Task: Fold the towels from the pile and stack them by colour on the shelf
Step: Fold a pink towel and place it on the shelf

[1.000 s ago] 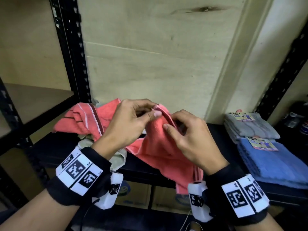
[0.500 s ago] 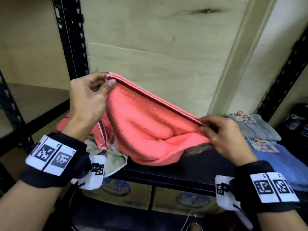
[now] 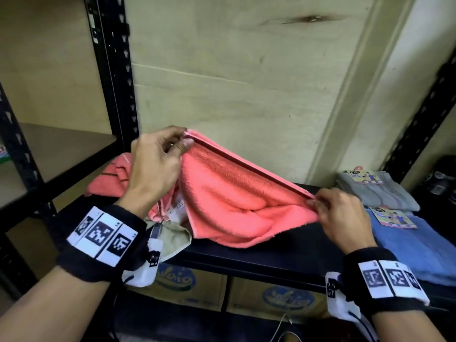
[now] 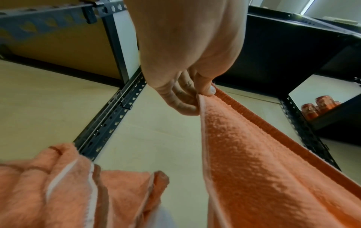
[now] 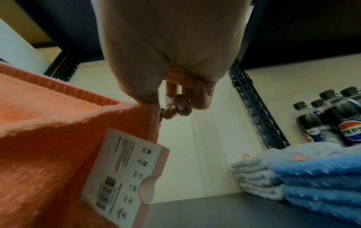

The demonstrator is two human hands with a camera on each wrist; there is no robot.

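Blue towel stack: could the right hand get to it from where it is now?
Probably yes: the blue towel stack lies just beside the right hand with nothing between them, but that hand pinches the pink towel and would have to let go first.

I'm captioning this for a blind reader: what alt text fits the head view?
Two hands, left hand and right hand, pinch opposite ends of a pink towel above a black shelf. Folded grey towels and blue towels lie at right.

Held towel (image 3: pixel 237 201): coral pink, darker ribbed border | pile towel (image 3: pixel 108 178): coral, white and brown stripes | folded towels: grey (image 3: pixel 380 193), blue (image 3: pixel 419 245) | shelf (image 3: pixel 259 257): black.
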